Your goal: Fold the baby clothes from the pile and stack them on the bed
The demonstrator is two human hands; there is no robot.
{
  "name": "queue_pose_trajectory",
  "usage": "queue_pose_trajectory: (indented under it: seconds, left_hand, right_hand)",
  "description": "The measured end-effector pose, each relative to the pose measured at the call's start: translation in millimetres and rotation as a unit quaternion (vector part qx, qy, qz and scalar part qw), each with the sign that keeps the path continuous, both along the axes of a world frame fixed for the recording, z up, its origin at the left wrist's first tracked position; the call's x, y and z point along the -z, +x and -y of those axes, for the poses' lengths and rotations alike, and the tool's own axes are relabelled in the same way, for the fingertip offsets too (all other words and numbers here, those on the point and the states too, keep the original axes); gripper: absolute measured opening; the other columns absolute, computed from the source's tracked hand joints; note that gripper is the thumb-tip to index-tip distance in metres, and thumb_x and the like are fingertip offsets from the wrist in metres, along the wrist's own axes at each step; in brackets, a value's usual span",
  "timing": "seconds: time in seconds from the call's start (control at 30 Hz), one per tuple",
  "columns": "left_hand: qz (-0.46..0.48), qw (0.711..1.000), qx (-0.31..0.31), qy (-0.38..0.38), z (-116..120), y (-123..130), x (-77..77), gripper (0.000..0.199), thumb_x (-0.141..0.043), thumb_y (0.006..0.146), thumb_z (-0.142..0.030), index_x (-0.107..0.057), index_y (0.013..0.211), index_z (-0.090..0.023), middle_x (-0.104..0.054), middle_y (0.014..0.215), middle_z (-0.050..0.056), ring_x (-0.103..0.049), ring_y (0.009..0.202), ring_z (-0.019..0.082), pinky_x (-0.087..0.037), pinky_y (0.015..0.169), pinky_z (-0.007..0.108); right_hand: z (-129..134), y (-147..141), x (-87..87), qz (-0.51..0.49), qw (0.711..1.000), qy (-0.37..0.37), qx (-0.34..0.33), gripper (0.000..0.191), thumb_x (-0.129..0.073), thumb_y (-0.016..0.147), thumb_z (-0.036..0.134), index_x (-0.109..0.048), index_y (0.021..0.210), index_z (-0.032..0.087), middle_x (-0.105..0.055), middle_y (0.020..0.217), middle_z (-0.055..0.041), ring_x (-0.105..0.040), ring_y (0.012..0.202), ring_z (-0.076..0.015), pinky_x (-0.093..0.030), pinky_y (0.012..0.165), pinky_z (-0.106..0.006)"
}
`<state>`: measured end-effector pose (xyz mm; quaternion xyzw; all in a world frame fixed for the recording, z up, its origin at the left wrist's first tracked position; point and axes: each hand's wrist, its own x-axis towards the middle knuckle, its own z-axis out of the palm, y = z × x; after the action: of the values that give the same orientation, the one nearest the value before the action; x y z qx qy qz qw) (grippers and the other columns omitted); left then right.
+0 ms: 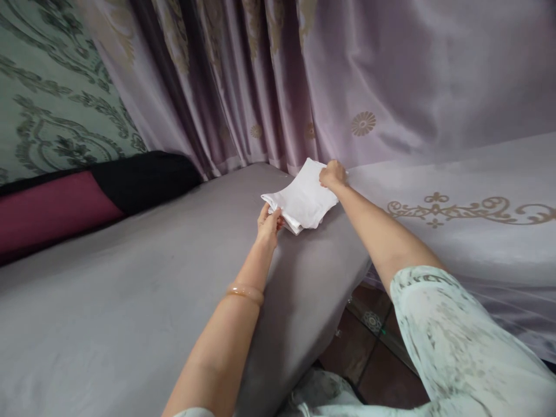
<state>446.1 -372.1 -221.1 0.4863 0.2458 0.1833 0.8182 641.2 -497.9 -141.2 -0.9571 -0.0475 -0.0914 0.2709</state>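
Observation:
A small stack of folded white cloth [304,194] lies near the far corner of the grey-covered bed [143,289], close to the curtain. My left hand [269,223] grips the near left edge of the folded cloth, thumb on top and fingers partly underneath. At the far right edge, my right hand [333,175] is closed on the same cloth, its fingertips partly hidden. Several layers show along the lower edge of the stack. A pale bangle [245,293] circles my left wrist.
A long black and maroon cushion [61,205] lies against the patterned green wall [56,87]. Shiny mauve curtains [269,87] with gold motifs hang behind the bed and down its right side. Dark floor tiles [351,347] show below the bed's right edge.

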Motion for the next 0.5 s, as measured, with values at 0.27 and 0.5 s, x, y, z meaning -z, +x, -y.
queue_pose_trajectory:
  seconds: [0.27, 0.5]
  left_hand:
    - [-0.047, 0.998, 0.000, 0.029, -5, 8, 16.2, 0.061, -0.064, 0.086, -0.018, -0.044, 0.144, -0.021, -0.052, 0.054, -0.007, -0.049, 0.043, 0.006, -0.034, 0.046, 0.015]
    - [-0.100, 0.989, -0.033, 0.100, -2, 8, 23.4, 0.074, -0.063, 0.085, -0.019, -0.027, 0.150, -0.013, -0.049, 0.052, -0.009, -0.050, 0.041, 0.009, -0.038, 0.044, 0.016]
  right_hand:
    - [-10, 10, 7.5, -0.009, 0.999, -0.044, 0.028, 0.031, -0.046, 0.093, 0.018, -0.070, 0.112, 0.011, -0.072, 0.096, -0.0203, -0.068, 0.101, -0.0300, -0.054, 0.084, -0.039]
    - [-5, 4, 27.1, 0.007, 0.997, -0.075, 0.009, 0.033, -0.045, 0.092, 0.016, -0.069, 0.113, 0.009, -0.068, 0.111, -0.0257, -0.066, 0.108, -0.0331, -0.053, 0.086, -0.042]
